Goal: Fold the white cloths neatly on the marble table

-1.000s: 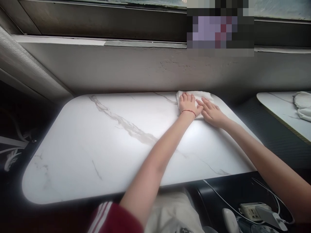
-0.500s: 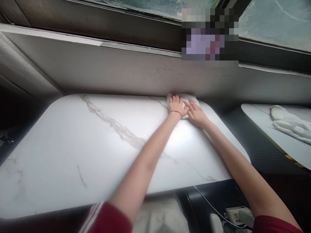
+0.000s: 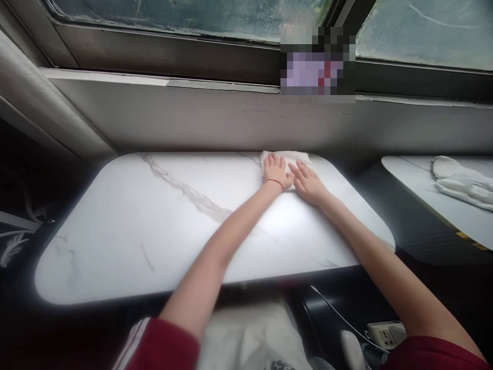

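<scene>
A white cloth lies spread at the far edge of a white marble-patterned tabletop, close to the wall. My left hand rests flat on the cloth, its fingers extended toward the wall and a thin red bracelet around the wrist. Beside it, my right hand reaches in from the right with fingers stretched over the cloth's right part. The two hands almost meet at the left thumb. Part of the cloth is covered by them.
On the right, a second white table bears a crumpled white cloth. A wall and window run along the back. Below the near edge are a white cable, a socket block and pale fabric.
The view has shifted, bringing the tabletop's rounded near-left corner into sight. Both hands remain on the cloth, with little visible movement across the tabletop.
</scene>
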A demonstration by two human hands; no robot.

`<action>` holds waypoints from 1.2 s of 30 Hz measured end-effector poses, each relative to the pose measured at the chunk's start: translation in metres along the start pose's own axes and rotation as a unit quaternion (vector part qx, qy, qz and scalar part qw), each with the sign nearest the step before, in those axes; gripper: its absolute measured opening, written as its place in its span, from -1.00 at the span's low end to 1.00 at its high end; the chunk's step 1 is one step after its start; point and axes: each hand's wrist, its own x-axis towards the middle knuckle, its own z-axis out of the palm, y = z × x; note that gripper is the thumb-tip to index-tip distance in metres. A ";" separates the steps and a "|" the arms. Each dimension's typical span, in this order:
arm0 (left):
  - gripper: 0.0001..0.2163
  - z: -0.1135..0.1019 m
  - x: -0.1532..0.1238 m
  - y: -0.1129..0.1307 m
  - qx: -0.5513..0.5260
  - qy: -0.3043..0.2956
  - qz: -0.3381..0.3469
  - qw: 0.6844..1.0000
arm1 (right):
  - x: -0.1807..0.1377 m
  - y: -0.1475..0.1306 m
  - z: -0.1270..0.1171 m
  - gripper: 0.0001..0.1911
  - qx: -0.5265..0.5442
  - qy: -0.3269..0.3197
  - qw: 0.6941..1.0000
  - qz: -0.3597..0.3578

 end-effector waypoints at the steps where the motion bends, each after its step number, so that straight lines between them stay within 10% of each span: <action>1: -0.36 -0.002 -0.006 0.001 0.008 -0.008 0.007 1.000 | -0.008 -0.003 0.000 -0.37 0.005 0.010 1.000 -0.003; 17: -0.34 -0.025 -0.187 -0.008 0.055 -0.030 0.225 0.972 | -0.195 -0.133 -0.078 -0.24 -0.133 0.019 0.987 -0.090; 26: -0.32 -0.043 -0.169 -0.027 0.108 -0.091 0.115 0.983 | -0.140 -0.144 -0.062 -0.35 -0.110 0.005 0.986 -0.122; 36: -0.39 -0.041 -0.095 -0.088 0.102 -0.051 0.035 0.993 | -0.008 -0.140 -0.035 -0.49 -0.098 0.027 0.984 -0.145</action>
